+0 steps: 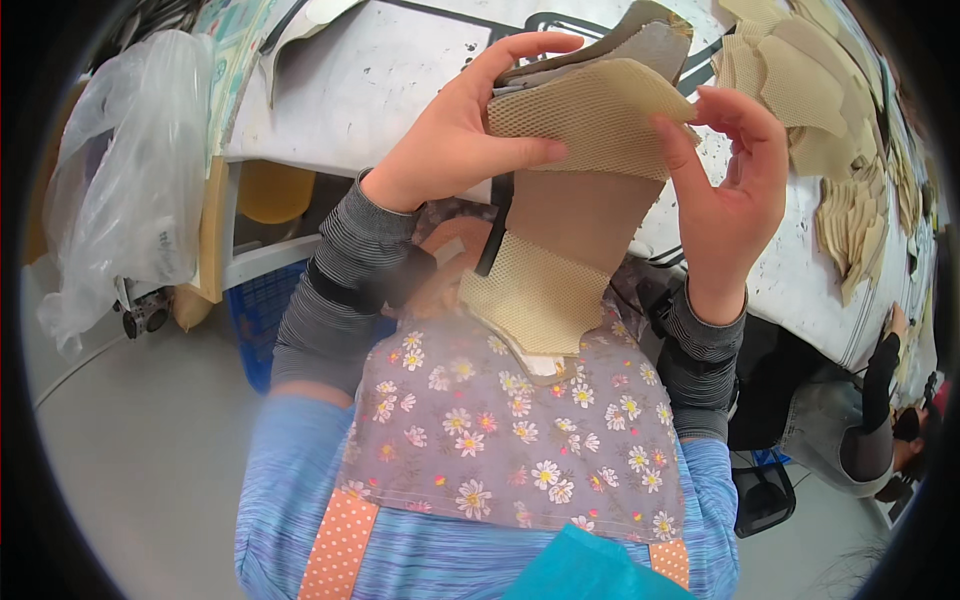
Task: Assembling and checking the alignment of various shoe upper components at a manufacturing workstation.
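Observation:
My left hand grips a stack of cut fabric pieces by its left side, thumb on the front and fingers behind. On the front, a beige mesh fabric piece curves over the top of the stack. Grey pieces show behind it. My right hand pinches the mesh piece's right edge between thumb and fingers. Below hangs a plain brown section, then another beige mesh part whose tip reaches my flowered apron. How the layers are joined is hidden.
A white-covered table spreads ahead, with stacked beige mesh pieces and a smaller fanned pile at right. A clear plastic bag hangs at left, near a blue crate. Another person works at far right.

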`<state>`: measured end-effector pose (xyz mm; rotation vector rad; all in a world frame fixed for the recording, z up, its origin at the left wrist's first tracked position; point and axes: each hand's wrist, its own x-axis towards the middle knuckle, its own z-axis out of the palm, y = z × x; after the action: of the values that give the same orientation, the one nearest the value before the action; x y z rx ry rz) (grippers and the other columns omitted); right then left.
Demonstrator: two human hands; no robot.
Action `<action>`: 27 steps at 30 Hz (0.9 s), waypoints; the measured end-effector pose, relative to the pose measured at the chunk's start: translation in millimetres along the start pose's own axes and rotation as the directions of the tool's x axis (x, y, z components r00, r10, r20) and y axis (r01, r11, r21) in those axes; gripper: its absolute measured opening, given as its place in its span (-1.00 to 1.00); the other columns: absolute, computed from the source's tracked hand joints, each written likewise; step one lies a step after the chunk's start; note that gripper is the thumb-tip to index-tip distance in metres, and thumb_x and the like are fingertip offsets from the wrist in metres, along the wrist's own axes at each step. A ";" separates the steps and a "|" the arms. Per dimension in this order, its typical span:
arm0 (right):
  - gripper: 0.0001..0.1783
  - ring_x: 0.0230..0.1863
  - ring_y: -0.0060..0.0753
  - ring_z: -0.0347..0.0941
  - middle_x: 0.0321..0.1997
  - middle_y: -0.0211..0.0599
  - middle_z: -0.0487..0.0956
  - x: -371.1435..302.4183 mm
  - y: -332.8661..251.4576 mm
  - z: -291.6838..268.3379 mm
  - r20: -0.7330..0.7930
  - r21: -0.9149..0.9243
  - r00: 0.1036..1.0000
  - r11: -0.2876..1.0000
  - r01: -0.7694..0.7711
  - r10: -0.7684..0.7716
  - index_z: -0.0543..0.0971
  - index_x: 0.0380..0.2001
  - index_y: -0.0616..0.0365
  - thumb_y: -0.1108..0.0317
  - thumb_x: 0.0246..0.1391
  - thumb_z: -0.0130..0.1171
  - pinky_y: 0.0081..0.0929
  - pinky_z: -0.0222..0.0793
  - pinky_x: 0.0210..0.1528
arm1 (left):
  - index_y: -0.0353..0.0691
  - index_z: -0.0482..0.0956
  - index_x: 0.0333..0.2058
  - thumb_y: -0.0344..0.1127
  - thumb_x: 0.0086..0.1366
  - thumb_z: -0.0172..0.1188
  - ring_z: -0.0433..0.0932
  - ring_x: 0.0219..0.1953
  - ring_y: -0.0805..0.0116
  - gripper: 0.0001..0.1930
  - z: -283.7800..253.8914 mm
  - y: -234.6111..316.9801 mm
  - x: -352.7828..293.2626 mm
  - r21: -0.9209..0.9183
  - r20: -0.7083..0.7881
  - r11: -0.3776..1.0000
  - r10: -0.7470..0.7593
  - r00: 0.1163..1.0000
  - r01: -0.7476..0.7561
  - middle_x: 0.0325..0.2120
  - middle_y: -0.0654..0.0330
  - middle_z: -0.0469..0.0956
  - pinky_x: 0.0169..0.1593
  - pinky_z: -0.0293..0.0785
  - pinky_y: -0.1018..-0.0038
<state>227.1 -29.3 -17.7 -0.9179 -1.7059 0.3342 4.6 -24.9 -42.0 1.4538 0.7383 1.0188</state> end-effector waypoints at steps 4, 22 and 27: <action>-0.71 -0.36 -0.49 0.44 -0.38 -0.38 0.52 2.0 -8.0 -4.9 0.101 0.018 0.988 0.993 -0.120 0.118 0.58 -0.33 0.16 0.59 -0.20 0.36 -0.57 0.36 -0.24 | -0.18 0.15 0.28 -0.57 0.06 0.33 0.42 0.09 0.41 -0.19 3.1 4.9 -2.7 -0.145 0.034 0.986 -0.079 0.996 0.083 0.08 0.20 0.40 0.11 0.44 0.48; -0.70 -0.19 -0.22 0.43 -0.31 -0.48 0.59 -0.4 -13.6 -27.3 0.647 0.204 0.725 0.970 0.135 -0.237 0.55 -0.47 0.07 0.57 -0.45 0.17 -0.31 0.22 -0.09 | -0.32 0.41 0.10 -0.55 0.23 0.18 0.49 -0.02 0.51 -0.57 -1.1 -17.0 -4.4 -0.130 0.022 0.991 -0.041 0.999 0.043 -0.09 0.24 0.55 0.04 0.44 0.56; -0.68 -0.22 -0.21 0.43 -0.32 -0.43 0.58 -6.5 -14.4 -27.2 0.592 0.129 0.786 0.984 0.124 -0.177 0.54 -0.45 0.09 0.61 -0.43 0.18 -0.35 0.26 -0.14 | -0.32 0.45 0.03 -0.44 0.24 0.22 0.52 -0.13 0.55 -0.63 -5.9 -24.8 -9.5 -0.114 -0.056 0.980 -0.172 0.984 0.165 -0.14 0.28 0.57 -0.03 0.46 0.57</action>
<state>246.6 -49.6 -3.7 -0.6336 -2.3175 0.6372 -2.1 -27.1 -68.3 1.2473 0.8267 0.9649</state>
